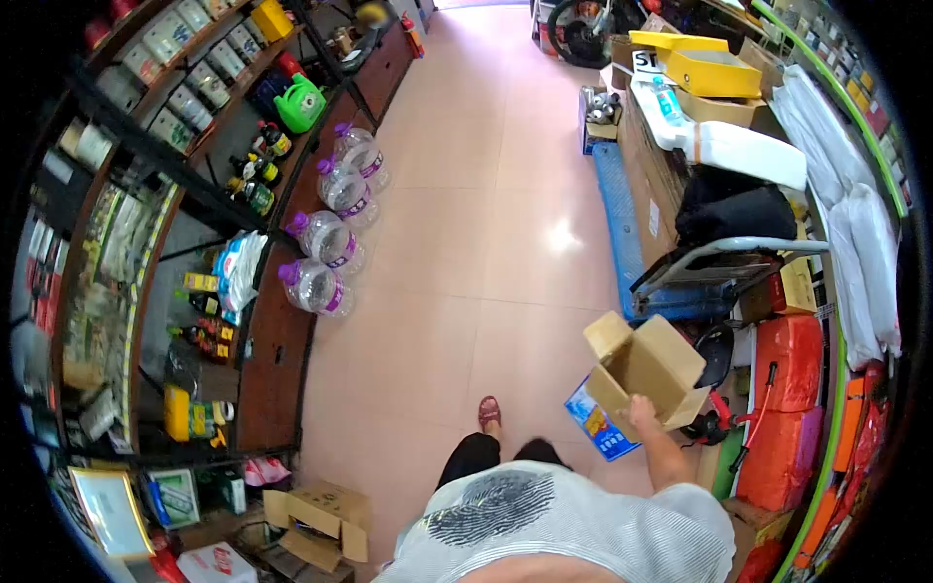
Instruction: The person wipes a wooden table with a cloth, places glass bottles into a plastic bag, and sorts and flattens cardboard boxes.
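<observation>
An open cardboard box with its flaps up is at the lower right, and its inside looks bare. My right hand grips the near edge of this box, fingers closed on it. Beneath and left of the box a blue printed package shows on the floor side. My left hand is out of view.
Several large clear bottles with purple caps stand along the left shelves. A blue platform bearing boxes and a black seat-like item is at the right. Another open carton lies at the lower left.
</observation>
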### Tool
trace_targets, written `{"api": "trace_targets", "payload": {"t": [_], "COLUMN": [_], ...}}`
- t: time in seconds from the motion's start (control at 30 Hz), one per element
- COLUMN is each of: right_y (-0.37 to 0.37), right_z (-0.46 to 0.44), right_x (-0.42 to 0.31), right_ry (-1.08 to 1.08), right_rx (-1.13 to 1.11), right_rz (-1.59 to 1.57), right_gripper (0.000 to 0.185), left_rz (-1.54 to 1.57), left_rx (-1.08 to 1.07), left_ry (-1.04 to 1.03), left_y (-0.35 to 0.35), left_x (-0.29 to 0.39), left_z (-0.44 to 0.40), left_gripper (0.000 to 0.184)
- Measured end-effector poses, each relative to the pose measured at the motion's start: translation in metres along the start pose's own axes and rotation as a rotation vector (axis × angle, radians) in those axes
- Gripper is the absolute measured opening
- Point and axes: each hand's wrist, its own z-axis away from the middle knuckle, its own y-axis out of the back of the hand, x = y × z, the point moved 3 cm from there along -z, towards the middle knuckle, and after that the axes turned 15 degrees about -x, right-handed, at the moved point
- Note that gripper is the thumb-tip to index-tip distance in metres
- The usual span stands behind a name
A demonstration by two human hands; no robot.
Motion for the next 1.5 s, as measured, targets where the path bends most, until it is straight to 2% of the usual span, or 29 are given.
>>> {"api": "trace_targets", "payload": {"t": [0.03, 0.13, 0.2, 0.27, 0.37, 0.47, 0.5, 0.57, 0.6, 0.63, 0.7, 0.77, 0.83, 0.9, 0.93, 0.97, 1.03, 1.07, 1.23, 1.33, 1.43, 1.5], "right_y": [0.009, 0.033, 0.024, 0.024, -0.005, 0.04, 0.052, 0.094, 0.128, 0.141, 0.16, 0.18, 0.188, 0.2, 0.214, 0.23, 0.258, 0.268, 0.327, 0.371, 0.419, 0.452], "right_z": [0.004, -0.003, -0.039, -0.064, -0.143, -0.207, -0.193, -0.154, -0.151, -0.176, -0.229, -0.263, -0.288, -0.293, -0.282, -0.278, -0.27, -0.265, -0.253, -0.27, -0.293, -0.312], "right_x": [-0.01, -0.024, -0.014, -0.019, 0.01, -0.044, -0.063, -0.078, -0.103, -0.108, -0.116, -0.129, -0.138, -0.158, -0.177, -0.194, -0.218, -0.229, -0.28, -0.299, -0.302, -0.308], "right_ry": [-0.087, -0.138, -0.127, -0.312, -0.047, 0.236, 0.302, 0.541, 0.744, 0.586, -0.008, -0.321, -0.501, -0.574, -0.55, -0.539, -0.522, -0.523, -0.564, -0.601, -0.62, -0.633], "right_rx": [-0.111, -0.082, -0.04, -0.192, -0.159, -0.158, -0.177, -0.059, 0.099, 0.017, -0.237, -0.361, -0.431, -0.459, -0.444, -0.43, -0.426, -0.43, -0.464, -0.478, -0.504, -0.524], "right_rz": [-0.038, -0.033, 0.045, -0.013, 0.165, 0.283, 0.309, 0.176, 0.005, -0.11, -0.395, -0.598, -0.727, -0.764, -0.757, -0.757, -0.764, -0.78, -0.883, -0.92, -0.955, -0.98], "right_gripper": [0.05, 0.05, 0.044, 0.036, 0.033, 0.033, 0.033, 0.031, 0.029, 0.029, 0.031, 0.034, 0.038, 0.04, 0.04, 0.04, 0.041, 0.041, 0.042, 0.043, 0.044, 0.045], "left_rz": [-0.018, -0.066, -0.092, -0.115, -0.13, -0.137, -0.161, -0.22, -0.23, -0.239, -0.241, -0.245, -0.266, -0.335, -0.547, -0.433, -0.491, -0.47, -0.644, -0.763, -0.887, -1.005], "left_rx": [-0.027, -0.118, -0.17, -0.214, -0.245, -0.283, -0.294, -0.337, -0.353, -0.369, -0.396, -0.416, -0.432, -0.46, -0.539, -0.593, -0.493, -0.502, -0.73, -0.902, -0.962, -1.004], "left_ry": [0.009, 0.041, 0.055, 0.065, 0.074, 0.068, 0.059, 0.049, 0.041, 0.027, 0.014, 0.023, 0.047, 0.097, 0.117, 0.144, 0.076, 0.08, 0.159, 0.221, 0.182, 0.095], "left_y": [-0.041, -0.165, -0.247, -0.326, -0.442, -0.556, -0.595, -0.68, -0.723, -0.765, -0.849, -0.935, -1.026, -1.122, -1.165, -1.2, -1.27, -1.303, -1.514, -1.63, -1.724, -1.773], "left_x": [0.013, 0.047, 0.066, 0.078, 0.088, 0.108, 0.117, 0.14, 0.153, 0.163, 0.175, 0.178, 0.169, 0.146, 0.139, 0.117, 0.102, 0.096, 0.06, 0.011, -0.05, -0.08], "left_z": [-0.009, -0.032, -0.042, -0.052, -0.059, -0.063, -0.064, -0.07, -0.069, -0.068, -0.065, -0.069, -0.071, -0.077, -0.061, -0.142, -0.04, -0.016, 0.047, 0.102, 0.12, 0.141], "left_gripper": [0.017, 0.017, 0.017, 0.017, 0.017, 0.017, 0.018, 0.018, 0.018, 0.018, 0.018, 0.018, 0.018, 0.019, 0.016, 0.015, 0.01, 0.011, 0.011, 0.011, 0.013, 0.003]}}
